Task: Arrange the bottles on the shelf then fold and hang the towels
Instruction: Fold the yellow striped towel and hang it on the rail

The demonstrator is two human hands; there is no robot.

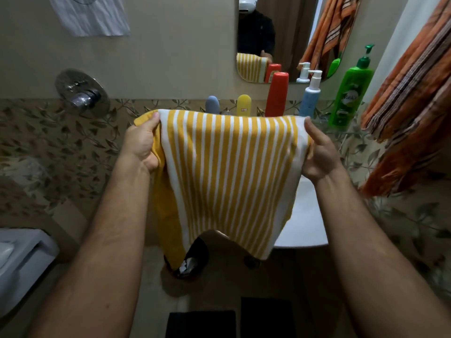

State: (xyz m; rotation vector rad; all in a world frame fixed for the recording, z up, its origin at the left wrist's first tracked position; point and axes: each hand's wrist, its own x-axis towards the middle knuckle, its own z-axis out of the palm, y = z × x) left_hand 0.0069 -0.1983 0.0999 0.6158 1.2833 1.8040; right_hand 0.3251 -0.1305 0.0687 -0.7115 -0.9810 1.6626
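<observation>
Both hands hold the yellow-and-white striped towel (227, 172) spread out in front of the white sink (305, 215): the left hand (142, 145) grips its upper left corner, the right hand (319, 152) pinches its upper right corner. Just behind the towel's top edge stand a grey bottle (212, 103), a yellow bottle (244, 104), a red bottle (277, 93), a blue pump bottle (310, 98) and a green pump bottle (351, 93). An orange striped towel (410, 106) hangs right of the green one.
</observation>
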